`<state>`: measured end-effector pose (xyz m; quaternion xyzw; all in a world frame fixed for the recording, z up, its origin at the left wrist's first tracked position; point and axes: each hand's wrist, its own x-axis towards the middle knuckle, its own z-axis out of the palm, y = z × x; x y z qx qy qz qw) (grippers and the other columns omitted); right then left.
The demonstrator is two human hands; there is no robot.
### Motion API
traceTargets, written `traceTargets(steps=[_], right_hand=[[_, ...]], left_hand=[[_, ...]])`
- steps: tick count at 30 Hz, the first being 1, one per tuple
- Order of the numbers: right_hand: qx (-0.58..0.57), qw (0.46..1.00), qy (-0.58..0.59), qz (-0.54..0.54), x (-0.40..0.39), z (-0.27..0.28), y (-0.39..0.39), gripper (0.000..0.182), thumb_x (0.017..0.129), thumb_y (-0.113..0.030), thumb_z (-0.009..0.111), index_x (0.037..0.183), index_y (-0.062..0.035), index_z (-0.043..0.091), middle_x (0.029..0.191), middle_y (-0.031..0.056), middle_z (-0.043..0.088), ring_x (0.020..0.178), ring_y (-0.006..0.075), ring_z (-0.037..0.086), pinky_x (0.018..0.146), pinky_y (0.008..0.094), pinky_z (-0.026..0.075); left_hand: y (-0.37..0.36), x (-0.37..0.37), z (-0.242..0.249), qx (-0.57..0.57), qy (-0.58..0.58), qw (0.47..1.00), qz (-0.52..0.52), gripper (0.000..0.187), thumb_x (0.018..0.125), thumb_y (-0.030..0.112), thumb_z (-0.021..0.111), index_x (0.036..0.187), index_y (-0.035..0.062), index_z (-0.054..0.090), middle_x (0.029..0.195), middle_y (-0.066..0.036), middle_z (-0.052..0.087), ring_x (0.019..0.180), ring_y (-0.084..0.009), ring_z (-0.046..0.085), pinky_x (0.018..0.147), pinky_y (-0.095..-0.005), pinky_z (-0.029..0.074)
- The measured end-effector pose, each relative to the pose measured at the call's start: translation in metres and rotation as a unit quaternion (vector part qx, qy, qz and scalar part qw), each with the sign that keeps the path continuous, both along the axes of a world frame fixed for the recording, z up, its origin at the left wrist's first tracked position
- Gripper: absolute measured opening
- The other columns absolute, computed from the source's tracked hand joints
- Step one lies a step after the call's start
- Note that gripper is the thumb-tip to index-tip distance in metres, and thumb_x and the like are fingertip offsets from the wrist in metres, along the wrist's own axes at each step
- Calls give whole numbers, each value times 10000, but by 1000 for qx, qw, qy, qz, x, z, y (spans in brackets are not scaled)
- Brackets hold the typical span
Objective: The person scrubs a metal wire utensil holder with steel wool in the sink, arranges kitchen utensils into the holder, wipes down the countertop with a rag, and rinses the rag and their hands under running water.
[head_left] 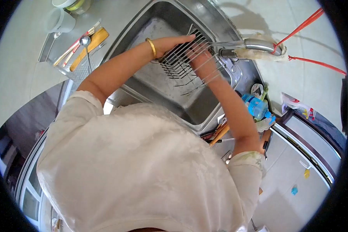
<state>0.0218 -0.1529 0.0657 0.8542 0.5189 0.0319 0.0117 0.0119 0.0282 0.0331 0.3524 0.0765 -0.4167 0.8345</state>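
Shiny silver wire rack (178, 58) over the grey metal sink (145, 83).
The left hand (170, 44) holds its edge; the right hand (200, 56) is blurry, so its grip cannot be told. A loose hold might let the rack bang the silver metal tap (257, 44).

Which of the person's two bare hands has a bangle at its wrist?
The left hand, with the round gold-coloured bangle at its wrist; the right hand, seen through the bars of the silver metal wire rack, shows none.
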Motion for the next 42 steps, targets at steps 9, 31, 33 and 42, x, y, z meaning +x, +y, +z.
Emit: traceTargets(steps=[9,31,33,42], right_hand=[[-4,996,-20,-92,0,18,8,359,701,-94,584,1058,-54,564,1096,182,540,972,330,544,804,407,471],[86,970,168,-153,19,3,-11,383,723,-38,548,1105,-51,529,1060,180,565,929,341,552,778,395,471],[167,863,396,-266,22,10,-13,345,756,-42,572,1100,-64,564,1020,119,607,943,270,567,797,343,463],[251,885,308,-241,19,11,-15,376,731,-44,611,1100,-56,542,1024,140,581,880,231,572,771,330,468]], left_hand=[[10,-7,20,13,-74,997,28,464,785,399,627,1064,35,557,948,-63,616,789,-110,600,684,-237,512],[-9,20,7,53,-121,989,59,445,808,371,602,1071,13,570,996,-65,614,849,-100,591,734,-222,491],[2,19,13,30,-90,995,36,469,801,372,609,1107,20,555,989,-59,616,849,-100,597,732,-228,498],[6,27,10,145,-257,949,107,588,778,383,633,1201,2,483,1031,-46,587,918,-98,552,794,-235,454]])
